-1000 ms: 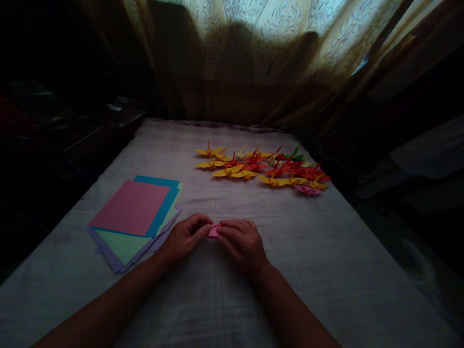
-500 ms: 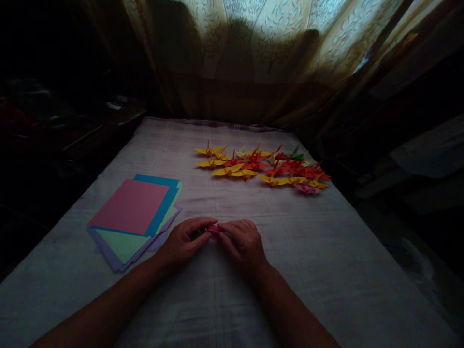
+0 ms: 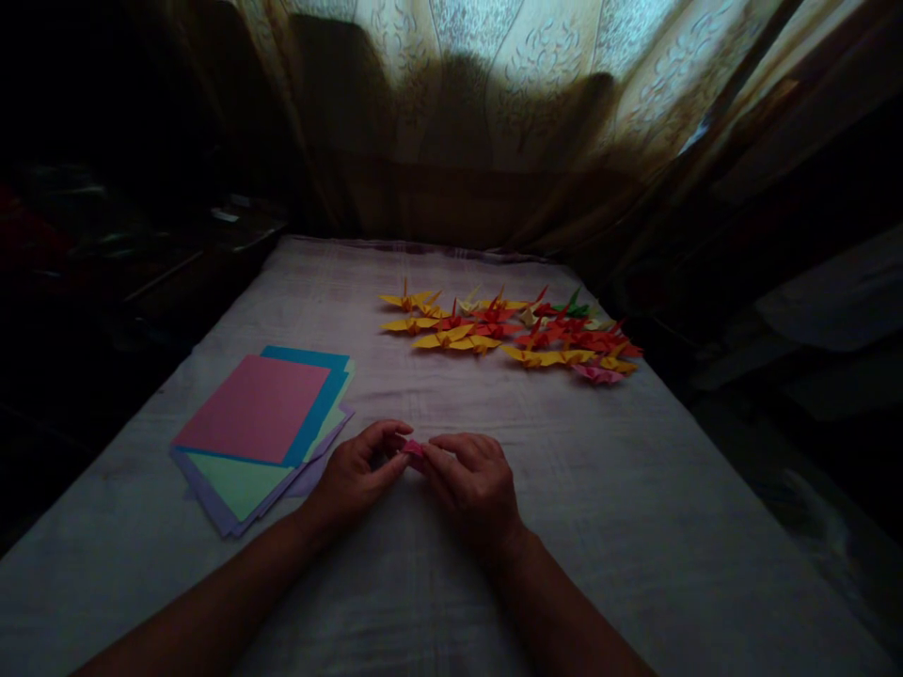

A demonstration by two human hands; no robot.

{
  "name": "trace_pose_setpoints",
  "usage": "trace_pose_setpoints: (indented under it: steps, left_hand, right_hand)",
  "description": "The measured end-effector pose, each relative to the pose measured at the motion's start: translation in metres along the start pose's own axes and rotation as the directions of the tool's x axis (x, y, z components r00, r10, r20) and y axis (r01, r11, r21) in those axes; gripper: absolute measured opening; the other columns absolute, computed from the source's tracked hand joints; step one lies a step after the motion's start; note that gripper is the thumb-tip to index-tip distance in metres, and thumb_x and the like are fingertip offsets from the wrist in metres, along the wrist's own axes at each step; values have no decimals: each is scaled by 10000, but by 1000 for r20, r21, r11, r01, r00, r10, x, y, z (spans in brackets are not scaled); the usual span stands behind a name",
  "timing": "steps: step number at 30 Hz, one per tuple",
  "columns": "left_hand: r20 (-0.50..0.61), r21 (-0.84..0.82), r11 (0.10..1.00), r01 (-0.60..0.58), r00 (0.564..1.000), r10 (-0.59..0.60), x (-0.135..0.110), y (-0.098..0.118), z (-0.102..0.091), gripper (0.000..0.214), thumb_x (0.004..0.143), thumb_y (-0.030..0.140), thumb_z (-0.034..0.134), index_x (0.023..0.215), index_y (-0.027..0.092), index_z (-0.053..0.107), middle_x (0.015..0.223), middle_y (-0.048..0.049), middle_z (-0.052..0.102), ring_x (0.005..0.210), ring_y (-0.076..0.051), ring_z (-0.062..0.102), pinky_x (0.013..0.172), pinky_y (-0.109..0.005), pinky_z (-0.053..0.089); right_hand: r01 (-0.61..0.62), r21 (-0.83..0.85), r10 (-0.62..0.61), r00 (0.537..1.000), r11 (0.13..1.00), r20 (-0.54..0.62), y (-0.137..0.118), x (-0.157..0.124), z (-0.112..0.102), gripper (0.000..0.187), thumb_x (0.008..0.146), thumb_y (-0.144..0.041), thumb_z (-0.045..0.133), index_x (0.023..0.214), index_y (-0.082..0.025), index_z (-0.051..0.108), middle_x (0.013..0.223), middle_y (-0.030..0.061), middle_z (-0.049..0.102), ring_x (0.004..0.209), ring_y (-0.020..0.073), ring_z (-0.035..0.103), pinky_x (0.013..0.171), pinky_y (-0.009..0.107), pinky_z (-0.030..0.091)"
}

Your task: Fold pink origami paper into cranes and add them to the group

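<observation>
A small folded pink paper piece (image 3: 414,450) sits between my two hands, just above the cloth-covered table (image 3: 677,527). My left hand (image 3: 359,475) pinches its left side with curled fingers. My right hand (image 3: 471,484) pinches its right side, knuckles up. Most of the piece is hidden by my fingers. To the left lies a stack of coloured paper sheets (image 3: 262,423), pink on top with blue, green and lilac beneath.
Several folded paper cranes (image 3: 508,331) in yellow, red, orange, green and pink lie in rows at the far middle and right of the table. A patterned curtain (image 3: 522,85) hangs behind. Dark furniture (image 3: 141,263) stands at the left.
Both hands stay on the pink piece and have shifted slightly toward me. Less of the pink paper shows between my fingers than one second ago.
</observation>
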State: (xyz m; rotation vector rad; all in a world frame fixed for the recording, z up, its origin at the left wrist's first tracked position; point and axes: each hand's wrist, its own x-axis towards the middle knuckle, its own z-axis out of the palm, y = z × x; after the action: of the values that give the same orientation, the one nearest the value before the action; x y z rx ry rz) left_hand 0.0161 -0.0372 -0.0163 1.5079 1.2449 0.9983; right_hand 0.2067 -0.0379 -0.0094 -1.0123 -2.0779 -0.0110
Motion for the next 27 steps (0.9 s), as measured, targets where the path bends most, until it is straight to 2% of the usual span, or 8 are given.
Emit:
trace_pose_setpoints:
  steps: [6, 11, 16, 19, 22, 27]
  left_hand:
    - [37, -1, 1000, -13, 999, 13, -1, 4, 0, 373, 797, 350, 629, 1142, 215, 582, 906, -25, 717, 868, -194, 685, 829, -340, 539]
    - [108, 111, 978, -175, 981, 163, -2, 4, -2, 398, 813, 277, 601, 1209, 241, 611, 1002, -34, 695, 891, -181, 653, 855, -337, 525]
    - [137, 148, 946, -289, 953, 270, -1, 7, -4, 252, 858, 251, 578, 1101, 225, 641, 941, -38, 671, 835, -167, 634, 771, -295, 523]
    - [113, 181, 925, -335, 941, 319, -1, 10, -4, 173, 858, 238, 580, 1016, 220, 647, 983, -48, 662, 917, -182, 623, 813, -306, 509]
    - [84, 197, 934, -299, 954, 288, -3, 11, -2, 167, 858, 244, 574, 1006, 220, 647, 1013, -49, 677, 944, -185, 628, 840, -311, 503]
    - [53, 141, 985, -103, 994, 97, -6, 8, 6, 167, 856, 294, 553, 968, 201, 633, 880, -26, 696, 792, -167, 650, 723, -279, 513]
  right_hand:
    - [-16, 17, 16, 1000, 1000, -1, -1, 1, -4, 181, 911, -183, 557, 999, -260, 695, 873, 38, 710, 802, 184, 618, 749, 330, 452]
    - [-49, 98, 51, 999, 994, -9, -1, 0, -1, 151, 883, -133, 510, 914, -218, 631, 822, 42, 692, 775, 192, 618, 723, 328, 468]
    - [-51, 148, 53, 998, 988, -14, -1, -1, 0, 147, 886, -132, 506, 956, -223, 598, 832, 31, 706, 766, 188, 635, 719, 327, 466]
    - [-51, 136, 54, 998, 989, -22, -1, -1, 0, 113, 897, -149, 518, 935, -222, 595, 802, 26, 703, 742, 185, 633, 702, 323, 454]
    - [-76, 130, 79, 997, 989, -17, -1, -2, 1, 94, 897, -148, 529, 912, -210, 597, 777, 28, 696, 730, 181, 628, 704, 319, 445]
    - [-122, 155, 128, 991, 980, -29, -2, -2, 3, 96, 924, -209, 526, 857, -202, 594, 741, 19, 681, 682, 157, 605, 678, 290, 429]
